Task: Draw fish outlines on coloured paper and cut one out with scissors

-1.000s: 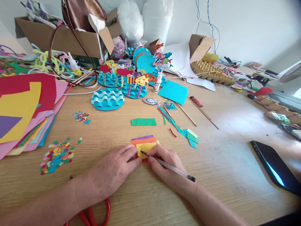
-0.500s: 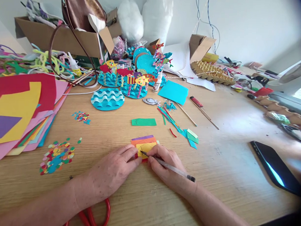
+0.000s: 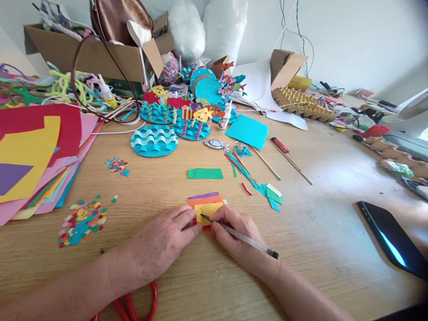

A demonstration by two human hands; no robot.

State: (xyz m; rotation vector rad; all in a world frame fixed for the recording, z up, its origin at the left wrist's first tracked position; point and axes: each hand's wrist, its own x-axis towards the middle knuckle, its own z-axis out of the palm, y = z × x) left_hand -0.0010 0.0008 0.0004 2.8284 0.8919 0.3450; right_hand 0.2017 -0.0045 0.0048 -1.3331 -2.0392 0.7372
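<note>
Right hand (image 3: 237,240) low on the pale wooden tabletop (image 3: 323,239), heel and little finger resting on the wood, thumb and forefinger pinched around a clear plastic ballpoint pen with a black cap end (image 3: 246,238), tip pressed on a small yellow paper rectangle (image 3: 208,210) with a curved black line drawn on it. Left hand (image 3: 158,245) flat beside it, fingers together and stretched, fingertips pressing down the left edge of the same yellow paper, forearm slanting in from the lower left. Yellow piece topmost in a small fanned stack of purple, orange and red paper slips (image 3: 203,198), directly between the two hands, near the front centre of the table. Further out, by size: broad pile of coloured card sheets in red, yellow, pink and purple (image 3: 28,158) on the left; open brown cardboard box (image 3: 91,55) at the back; round blue paper wave discs with paper fish (image 3: 154,140) behind the stack; black smartphone (image 3: 394,238) on the right, well apart; red-handled scissors (image 3: 131,305) partly under the left forearm; scatter of punched coloured paper dots (image 3: 82,219) on the left; green paper strip (image 3: 204,173) just beyond the stack, nothing between it and the hands.
</note>
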